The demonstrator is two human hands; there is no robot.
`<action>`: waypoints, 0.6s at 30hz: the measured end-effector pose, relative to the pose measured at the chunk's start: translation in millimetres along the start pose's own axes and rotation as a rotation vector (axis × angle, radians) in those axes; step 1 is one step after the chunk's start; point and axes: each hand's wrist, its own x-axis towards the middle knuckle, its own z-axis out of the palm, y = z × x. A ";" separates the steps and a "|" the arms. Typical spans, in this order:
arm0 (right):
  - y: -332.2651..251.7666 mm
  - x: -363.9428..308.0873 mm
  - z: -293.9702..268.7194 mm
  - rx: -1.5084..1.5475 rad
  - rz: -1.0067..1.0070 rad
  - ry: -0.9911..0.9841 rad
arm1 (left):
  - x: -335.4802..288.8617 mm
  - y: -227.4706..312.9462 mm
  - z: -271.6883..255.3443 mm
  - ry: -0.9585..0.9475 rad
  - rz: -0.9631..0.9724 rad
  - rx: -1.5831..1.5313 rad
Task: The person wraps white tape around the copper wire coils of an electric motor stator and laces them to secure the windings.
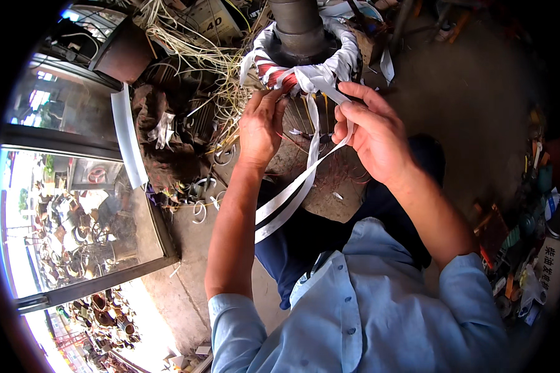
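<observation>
Here, right grip pinch-tight on white tape (left grip at wrapped coil, closure unclear)

Matt clth tape; mtl cyl.

Workshop, seemingly for electrical coil work. Signs: ring of red wire windings bound in white cloth-like tape around a dark grey metal cylinder; loose tangle of cream-coloured wire; bare grey concrete floor; brownish metal parts heaped by a metal-framed glass door.
</observation>
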 end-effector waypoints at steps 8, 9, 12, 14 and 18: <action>6.3 -2.0 2.8 0.009 0.039 -0.034 | -27.9 4.9 -18.3 -0.279 -0.143 -0.017; 5.5 -2.7 0.9 0.011 0.046 -0.025 | -36.9 6.2 -27.9 -0.327 -0.209 -0.074; 4.0 -2.5 3.5 0.030 0.067 -0.023 | -88.2 -4.0 -62.6 -0.366 -0.351 -0.298; 3.5 -1.8 1.6 0.057 0.072 -0.019 | -130.2 -2.9 -96.7 -0.318 -0.586 -0.498; 13.0 2.8 -5.4 0.096 0.068 -0.024 | -241.3 -13.5 -170.8 0.312 -1.065 -0.965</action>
